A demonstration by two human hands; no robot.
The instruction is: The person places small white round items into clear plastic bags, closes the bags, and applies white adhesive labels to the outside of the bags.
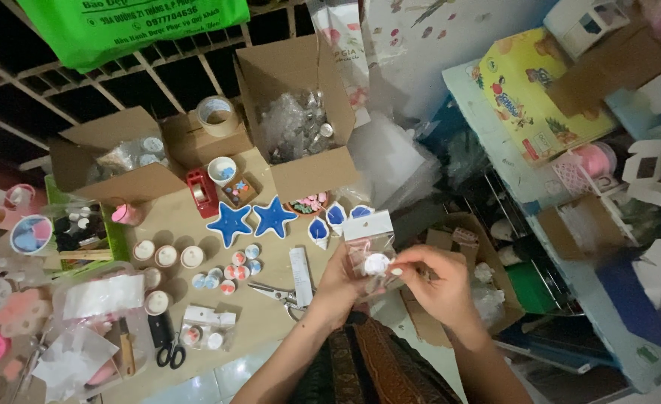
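Both hands meet over my lap around a small clear plastic bag (368, 241) with a white card top. A small round white item (376, 263) sits inside the bag. My left hand (339, 288) grips the bag from the left side. My right hand (439, 280) pinches it from the right, fingertips at the round item. Just left of the hands, on a brown cardboard work surface (271, 322), lie metal scissors (278, 293) and a white strip (300, 275).
Two blue star moulds (252, 219) and small round tins (226, 271) lie on the cardboard. Open cardboard boxes (300, 120) stand behind, with a tape roll (217, 114) and red tape dispenser (202, 192). Black scissors (167, 340) lie lower left. Shelves with boxes fill the right.
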